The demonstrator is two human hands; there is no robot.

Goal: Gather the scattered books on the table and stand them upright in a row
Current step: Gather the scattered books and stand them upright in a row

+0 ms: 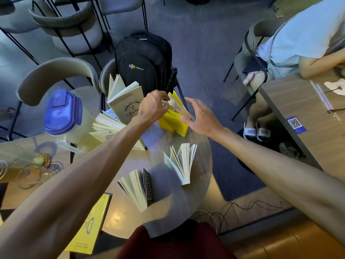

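Observation:
Several books stand upright and fanned open on a round wooden table (197, 176). My left hand (154, 107) pinches the top pages of a yellow book (173, 124) at the far edge. My right hand (200, 116) is spread open, its fingers touching that book's right side. A grey-covered book (127, 103) stands to the left, with a white-paged book (108, 128) in front of it, partly hidden by my left forearm. Nearer me stand a white book (182, 163) and a dark-covered book (139, 187). A yellow book (87, 227) lies flat at the near left.
A black backpack (143, 60) sits on a chair behind the table. A clear jug with a blue lid (62, 113) and glasses (29, 176) stand at the left. A seated person (291, 47) and another table (306, 109) are at the right. Cables (233, 212) lie on the floor.

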